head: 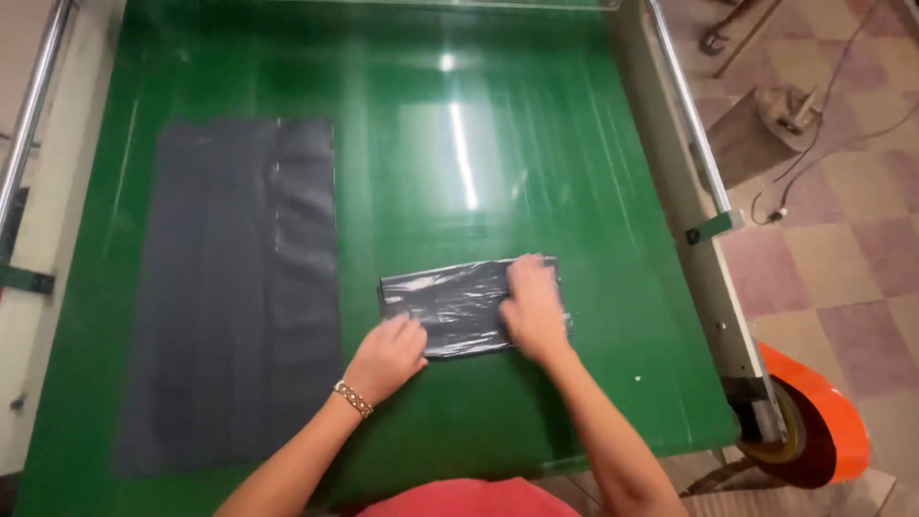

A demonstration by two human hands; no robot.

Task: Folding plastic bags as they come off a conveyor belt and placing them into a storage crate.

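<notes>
Two hands press a folded black plastic bag [459, 306] at centre frame on the green table [536, 144] — left hand [388, 356] curled at its near edge, right hand [532, 308] flat on top; a flat dark sheet [235, 287] lies left.

Bare forearms, no sleeves; beaded bracelet [352, 398] circling the wrist of the left hand [387, 356] at seven o'clock; pink-red garment [469, 498] at six o'clock.

Glossy crinkled plastic bundle [459, 304] on smooth shiny green table [536, 134]
</notes>
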